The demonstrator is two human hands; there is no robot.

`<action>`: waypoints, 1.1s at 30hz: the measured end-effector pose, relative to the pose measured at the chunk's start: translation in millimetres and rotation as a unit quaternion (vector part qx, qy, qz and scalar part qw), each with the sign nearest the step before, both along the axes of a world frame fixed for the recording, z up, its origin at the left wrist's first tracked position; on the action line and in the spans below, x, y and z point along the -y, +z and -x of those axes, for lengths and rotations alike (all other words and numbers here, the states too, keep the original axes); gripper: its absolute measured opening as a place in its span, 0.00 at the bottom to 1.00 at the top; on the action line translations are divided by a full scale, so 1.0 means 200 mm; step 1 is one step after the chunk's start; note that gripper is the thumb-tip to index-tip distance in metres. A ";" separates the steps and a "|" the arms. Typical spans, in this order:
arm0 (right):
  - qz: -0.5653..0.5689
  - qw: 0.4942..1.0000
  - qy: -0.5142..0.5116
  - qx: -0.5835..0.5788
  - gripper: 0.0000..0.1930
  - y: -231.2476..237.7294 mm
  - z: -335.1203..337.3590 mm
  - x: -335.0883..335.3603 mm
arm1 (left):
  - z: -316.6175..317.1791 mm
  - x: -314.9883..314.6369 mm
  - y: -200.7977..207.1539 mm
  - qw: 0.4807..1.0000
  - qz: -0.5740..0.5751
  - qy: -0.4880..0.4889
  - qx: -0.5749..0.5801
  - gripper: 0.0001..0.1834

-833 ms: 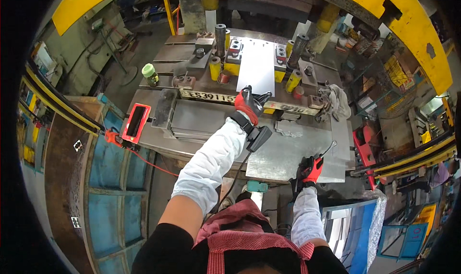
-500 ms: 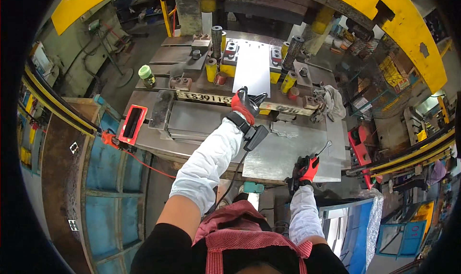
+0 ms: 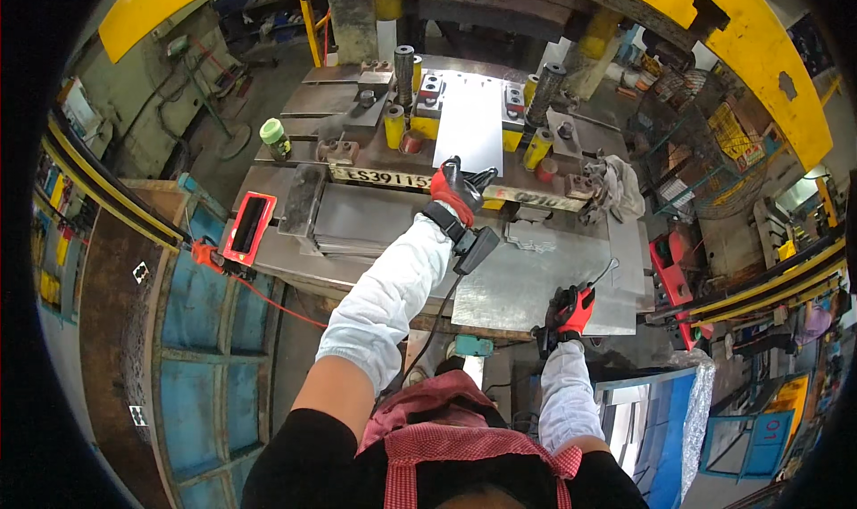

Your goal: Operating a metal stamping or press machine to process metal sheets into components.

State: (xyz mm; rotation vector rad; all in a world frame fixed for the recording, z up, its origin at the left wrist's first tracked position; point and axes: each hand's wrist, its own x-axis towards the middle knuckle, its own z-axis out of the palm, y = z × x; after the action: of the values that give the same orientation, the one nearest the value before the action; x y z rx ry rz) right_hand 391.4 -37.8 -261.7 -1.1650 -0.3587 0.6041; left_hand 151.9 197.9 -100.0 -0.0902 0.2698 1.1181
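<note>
A bright metal sheet (image 3: 470, 120) lies in the press die between the yellow guide posts. My left hand (image 3: 458, 190), in a black and red glove, is at the sheet's near edge and appears to grip it; some fingers are hidden. Lower right, my right hand (image 3: 569, 312), gloved the same way, is closed round a thin metal rod tool (image 3: 607, 272) with a rounded, loop-like end. That tool points up and away over a flat grey plate (image 3: 500, 290) on the near side of the bench.
Stacked metal sheets (image 3: 366, 219) lie left of my left hand. A red-framed dark device (image 3: 250, 228) and a green-capped bottle (image 3: 274, 139) are farther left. Cut metal pieces (image 3: 531, 234) and a rag (image 3: 616, 187) lie right. The press's yellow frame (image 3: 750, 45) arches overhead.
</note>
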 end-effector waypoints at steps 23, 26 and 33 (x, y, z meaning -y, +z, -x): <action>-0.019 0.999 -0.035 -0.032 0.08 0.09 0.02 0.01 | -0.03 -0.05 -0.04 0.999 0.021 -0.021 0.023 0.24; 0.026 0.999 0.003 0.046 0.14 0.06 -0.01 0.01 | 0.00 -0.06 -0.02 0.998 0.048 -0.036 0.019 0.25; 0.004 1.000 0.006 -0.020 0.13 0.07 0.00 0.02 | 0.02 0.00 0.01 1.000 -0.003 -0.023 0.018 0.22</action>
State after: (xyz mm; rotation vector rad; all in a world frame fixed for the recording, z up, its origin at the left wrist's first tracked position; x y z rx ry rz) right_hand 392.1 -41.3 -248.2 -1.1572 -0.3285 0.6391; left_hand 148.8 198.2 -98.1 -0.0990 0.2359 1.0701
